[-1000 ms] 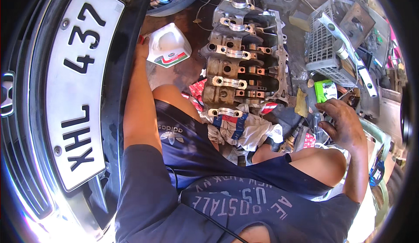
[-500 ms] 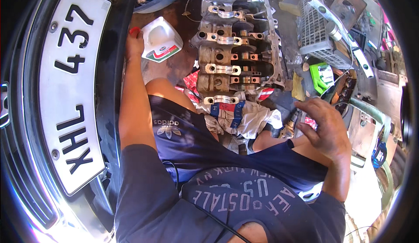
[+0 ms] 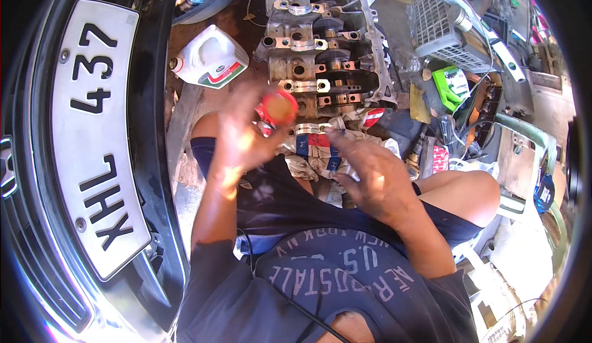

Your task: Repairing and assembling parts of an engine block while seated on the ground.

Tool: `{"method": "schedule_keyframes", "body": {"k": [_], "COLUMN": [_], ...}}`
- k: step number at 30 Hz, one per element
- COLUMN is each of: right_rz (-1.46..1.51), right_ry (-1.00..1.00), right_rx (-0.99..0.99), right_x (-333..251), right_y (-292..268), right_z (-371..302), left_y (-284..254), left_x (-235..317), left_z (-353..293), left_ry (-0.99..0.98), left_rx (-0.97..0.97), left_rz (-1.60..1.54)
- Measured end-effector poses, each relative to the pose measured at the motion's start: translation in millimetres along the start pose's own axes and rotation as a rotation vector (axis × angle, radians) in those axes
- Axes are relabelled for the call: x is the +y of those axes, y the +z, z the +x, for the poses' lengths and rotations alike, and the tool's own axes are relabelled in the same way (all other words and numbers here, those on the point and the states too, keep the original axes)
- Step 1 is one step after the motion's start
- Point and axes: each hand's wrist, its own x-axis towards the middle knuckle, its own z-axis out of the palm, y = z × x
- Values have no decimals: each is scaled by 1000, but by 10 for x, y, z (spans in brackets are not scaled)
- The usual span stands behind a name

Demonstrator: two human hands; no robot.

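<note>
My left hand [image 3: 240,136], blurred by motion, grips a round red cap [image 3: 277,107] with a tan-brown inside facing up. Beyond it is an engine block [image 3: 299,70] with a row of shiny bearing caps and a crankshaft. Close to the nearest bearing cap [image 3: 311,129], my right hand [image 3: 379,176] hovers with thumb and fingers apart, holding nothing. A white plastic jug [image 3: 213,56] with a red and green label is at the left, its neck toward the left. Printed cloth [image 3: 320,152] lies at the block's near end.
A grey plastic crate [image 3: 441,32] with a long metal bar across it is at the far right. Nearer are a green and white packet [image 3: 451,88] and a green chair frame [image 3: 546,136]. A basin [image 3: 213,1] of parts sits at the far left, beside a car bumper with a plate.
My left hand has left the jug's side and moved right and nearer, carrying the red cap. My right hand has come left toward the block's near end. The whole view has shifted slightly.
</note>
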Motion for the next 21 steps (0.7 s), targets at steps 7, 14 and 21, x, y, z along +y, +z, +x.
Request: {"method": "schedule_keyframes", "body": {"k": [7,14,21], "right_rz": [-161,-74,220], "right_ry": [-86,111,188], "right_rx": [-107,-281,-196], "right_x": [-52,-69,-91], "right_y": [413,636,787], "right_z": [-49,35,85], "left_y": [377,352,307], "left_x": [84,-45,-175], "left_z": [-438,-461,-397], "left_ry": [105,202,200], "left_rx": [-160,-110,-72], "left_rz": [71,210,247]}}
